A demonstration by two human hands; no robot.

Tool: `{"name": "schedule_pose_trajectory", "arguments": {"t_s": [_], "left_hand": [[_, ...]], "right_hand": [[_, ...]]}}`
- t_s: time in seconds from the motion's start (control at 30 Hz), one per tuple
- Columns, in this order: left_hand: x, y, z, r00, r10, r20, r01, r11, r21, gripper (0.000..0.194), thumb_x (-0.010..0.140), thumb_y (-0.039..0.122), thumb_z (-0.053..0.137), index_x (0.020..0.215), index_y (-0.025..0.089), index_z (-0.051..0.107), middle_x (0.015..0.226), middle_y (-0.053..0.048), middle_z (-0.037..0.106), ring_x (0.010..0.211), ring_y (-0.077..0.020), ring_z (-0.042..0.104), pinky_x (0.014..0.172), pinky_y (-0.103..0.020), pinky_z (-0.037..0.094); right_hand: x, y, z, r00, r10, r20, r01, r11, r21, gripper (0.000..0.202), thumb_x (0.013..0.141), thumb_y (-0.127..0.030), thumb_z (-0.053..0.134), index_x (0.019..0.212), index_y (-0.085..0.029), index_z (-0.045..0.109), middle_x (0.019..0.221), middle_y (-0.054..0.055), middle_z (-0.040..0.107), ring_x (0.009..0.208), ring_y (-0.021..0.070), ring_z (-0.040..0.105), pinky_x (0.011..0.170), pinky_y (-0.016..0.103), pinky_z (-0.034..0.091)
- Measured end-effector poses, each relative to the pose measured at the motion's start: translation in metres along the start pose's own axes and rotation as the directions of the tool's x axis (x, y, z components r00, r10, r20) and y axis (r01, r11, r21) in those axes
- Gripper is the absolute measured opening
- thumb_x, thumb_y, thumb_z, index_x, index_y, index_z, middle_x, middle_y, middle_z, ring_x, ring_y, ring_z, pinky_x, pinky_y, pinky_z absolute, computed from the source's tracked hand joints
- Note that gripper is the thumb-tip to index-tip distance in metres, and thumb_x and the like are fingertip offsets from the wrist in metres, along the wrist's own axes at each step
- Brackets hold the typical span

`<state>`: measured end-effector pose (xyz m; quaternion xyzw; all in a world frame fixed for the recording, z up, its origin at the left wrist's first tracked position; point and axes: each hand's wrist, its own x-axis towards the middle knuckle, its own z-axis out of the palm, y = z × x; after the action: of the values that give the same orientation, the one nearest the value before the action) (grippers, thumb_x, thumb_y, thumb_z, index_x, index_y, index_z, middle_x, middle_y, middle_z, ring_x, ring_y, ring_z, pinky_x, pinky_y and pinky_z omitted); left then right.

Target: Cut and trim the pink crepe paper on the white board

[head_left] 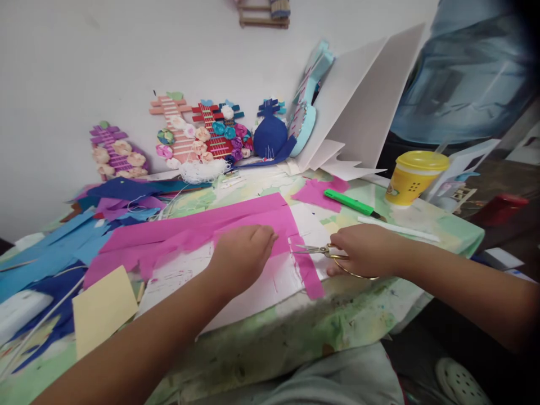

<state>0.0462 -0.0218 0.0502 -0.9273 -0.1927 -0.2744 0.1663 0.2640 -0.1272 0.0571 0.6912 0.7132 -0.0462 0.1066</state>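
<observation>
My right hand grips a pair of small scissors with gold handles, its fingers in the loops. The blades point left, slightly parted, over a pink strip along the right edge of a white board. My left hand is closed over the board, against a pink crepe paper sheet; its curled fingers hide whatever they pinch. The pink sheet spreads leftward, rumpled along its near edge. Behind the scissors lie a pink scrap and a green utility knife.
A yellow lidded cup stands at the right, near a large water bottle. Decorated instrument shapes and folded white boards lean along the wall. Blue paper, a yellow card and a white power strip lie left.
</observation>
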Motion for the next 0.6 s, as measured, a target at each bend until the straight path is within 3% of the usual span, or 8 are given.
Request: {"name": "schedule_pose_trajectory", "arguments": {"t_s": [0.17, 0.3, 0.6], "left_hand": [[0.001, 0.002, -0.003, 0.998, -0.030, 0.055, 0.030, 1.000, 0.005, 0.022, 0.087, 0.024, 0.039, 0.074, 0.015, 0.056, 0.061, -0.002, 0.059, 0.055, -0.0158, 0.054, 0.047, -0.023, 0.031], [-0.003, 0.006, -0.002, 0.999, -0.041, 0.024, 0.041, 0.999, 0.003, 0.022, 0.086, 0.024, 0.039, 0.073, 0.016, 0.055, 0.061, -0.001, 0.060, 0.053, -0.0147, 0.054, 0.046, -0.023, 0.031], [-0.010, 0.009, 0.002, 0.996, -0.083, 0.045, 0.082, 0.996, 0.029, 0.028, 0.088, 0.028, 0.035, 0.072, 0.017, 0.055, 0.064, -0.003, 0.060, 0.056, -0.0166, 0.055, 0.048, -0.025, 0.032]], "right_hand": [[0.009, -0.014, 0.006, 0.998, 0.037, 0.054, -0.036, 0.999, -0.025, 0.048, 0.072, -0.058, 0.039, 0.069, -0.015, 0.060, 0.064, 0.013, 0.060, 0.060, 0.0264, 0.058, 0.046, 0.030, 0.033], [0.011, -0.018, 0.010, 0.996, 0.068, 0.053, -0.066, 0.997, -0.026, 0.047, 0.073, -0.055, 0.039, 0.069, -0.014, 0.061, 0.063, 0.015, 0.059, 0.061, 0.0288, 0.058, 0.046, 0.032, 0.035], [-0.006, -0.044, -0.007, 0.981, 0.180, 0.077, -0.176, 0.983, -0.054, 0.041, 0.074, -0.048, 0.044, 0.066, -0.014, 0.064, 0.060, 0.013, 0.060, 0.059, 0.0266, 0.059, 0.044, 0.030, 0.034]]}}
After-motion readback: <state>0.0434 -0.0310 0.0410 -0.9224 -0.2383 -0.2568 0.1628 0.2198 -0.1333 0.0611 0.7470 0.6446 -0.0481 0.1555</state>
